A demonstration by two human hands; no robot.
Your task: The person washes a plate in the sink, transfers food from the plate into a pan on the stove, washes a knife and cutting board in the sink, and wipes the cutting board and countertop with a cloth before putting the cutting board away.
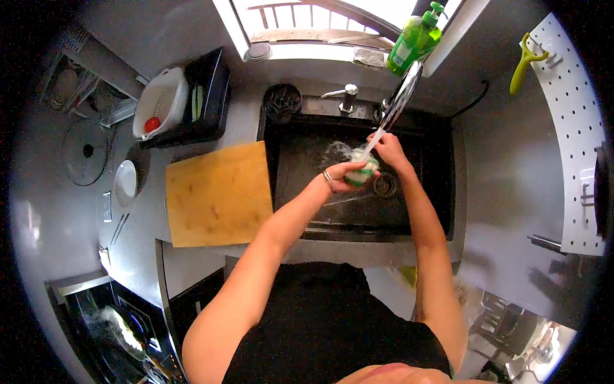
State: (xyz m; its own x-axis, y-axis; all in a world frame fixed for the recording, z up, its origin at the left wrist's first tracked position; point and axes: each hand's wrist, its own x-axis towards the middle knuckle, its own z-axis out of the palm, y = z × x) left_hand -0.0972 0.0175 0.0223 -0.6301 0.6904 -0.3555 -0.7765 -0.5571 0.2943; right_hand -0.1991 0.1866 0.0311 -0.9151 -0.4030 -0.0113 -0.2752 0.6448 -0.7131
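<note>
Cutting board [219, 195] left of sink [297, 157], pump bottle [412, 50] behind.

From my remote post I logged a small white-and-green rounded item [364, 173], its green showing in patches on white. The wide rectangular black sink [299, 173] read dark throughout; the slim curved metal tap [401, 96] shone silver. I noted a honey-yellow rectangular wooden board [220, 195], blotched darker brown. The translucent plastic pump bottle [409, 51] was bright green, the slim hanging peeler [524, 64] yellow-green. The white flat wall panel [574, 96] bore rows of dark dots. A red round object [152, 124] stood out against a white openwork basket [165, 96].
</note>
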